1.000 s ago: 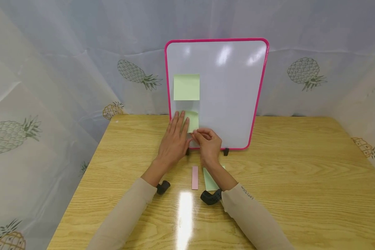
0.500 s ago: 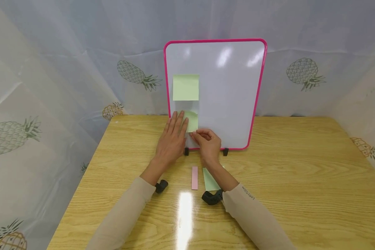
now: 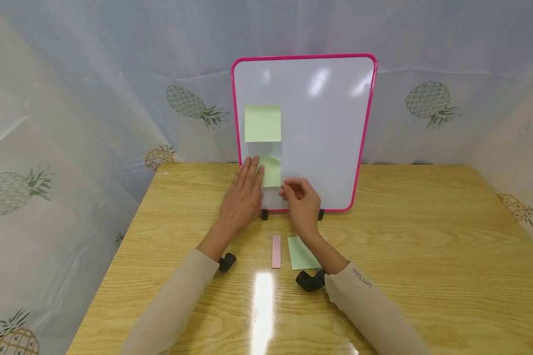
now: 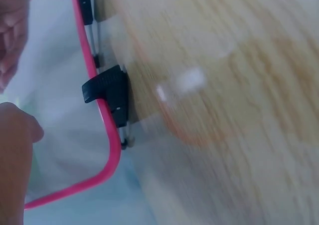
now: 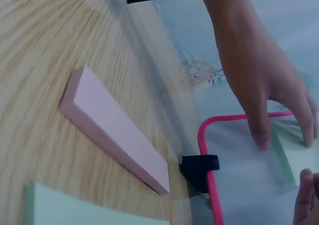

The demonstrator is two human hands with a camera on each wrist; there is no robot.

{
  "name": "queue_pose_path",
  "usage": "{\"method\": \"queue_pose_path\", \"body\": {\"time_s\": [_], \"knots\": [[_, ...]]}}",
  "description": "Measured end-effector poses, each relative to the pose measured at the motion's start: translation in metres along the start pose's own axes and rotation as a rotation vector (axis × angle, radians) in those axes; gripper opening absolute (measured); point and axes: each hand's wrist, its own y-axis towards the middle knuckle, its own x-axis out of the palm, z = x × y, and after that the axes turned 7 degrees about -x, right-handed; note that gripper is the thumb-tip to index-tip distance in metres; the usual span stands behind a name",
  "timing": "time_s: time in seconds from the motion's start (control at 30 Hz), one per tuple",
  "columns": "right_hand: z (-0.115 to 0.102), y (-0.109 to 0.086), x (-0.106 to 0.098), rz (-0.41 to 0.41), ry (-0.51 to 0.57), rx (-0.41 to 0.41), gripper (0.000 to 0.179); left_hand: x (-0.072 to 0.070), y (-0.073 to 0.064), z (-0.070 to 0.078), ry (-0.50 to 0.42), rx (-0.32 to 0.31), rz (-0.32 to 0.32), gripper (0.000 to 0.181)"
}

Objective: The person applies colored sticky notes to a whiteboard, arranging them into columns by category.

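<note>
In the head view my left hand (image 3: pixel 241 199) lies with straight fingers over the left part of the lower green sticky note (image 3: pixel 272 172) on the whiteboard (image 3: pixel 324 133). That note's upper edge curves away a little. My right hand (image 3: pixel 304 202) is beside the note's lower right corner, fingers loosely bent, fingertips right at the edge and no object showing between them. Another green sticky note (image 3: pixel 263 123) is stuck higher up the board. In the right wrist view, the left hand's fingers spread over the lower note (image 5: pixel 291 152).
A thin pink sticky-note pad (image 3: pixel 276 251) and a green sticky-note pad (image 3: pixel 301 254) lie on the wooden table (image 3: pixel 426 256) before the board. Black clips (image 4: pixel 107 90) hold the board's pink-framed lower edge. A pineapple-print curtain (image 3: pixel 115 98) hangs behind.
My right hand has shifted slightly right, off the lower note's bottom edge to beside its corner. My left hand stays on the note.
</note>
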Motion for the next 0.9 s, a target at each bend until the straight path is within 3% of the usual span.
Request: {"method": "queue_pose_path", "body": {"time_s": [0.07,0.23,0.3,0.37,0.73,0.9], "knots": [[-0.001,0.001,0.001,-0.056,-0.11,-0.142,0.014,0.0,0.0,-0.002,0.004,0.006,-0.002,0.074],[0.02,0.009,0.005,-0.251,-0.437,-0.588,0.025,-0.001,-0.001,-0.004,0.027,0.029,0.015,0.075],[0.022,0.011,0.006,-0.33,-0.54,-0.714,0.032,-0.001,-0.002,-0.005,0.041,0.038,0.022,0.075],[0.023,0.013,0.006,-0.386,-0.621,-0.789,0.038,0.0,-0.002,-0.006,0.044,0.047,0.025,0.075],[0.022,0.025,0.008,-0.572,-0.945,-0.809,0.059,-0.001,-0.003,-0.009,0.021,0.069,-0.003,0.075],[0.019,0.028,0.01,-0.608,-1.026,-0.791,0.07,-0.002,-0.003,-0.01,0.045,0.071,-0.039,0.074]]}}
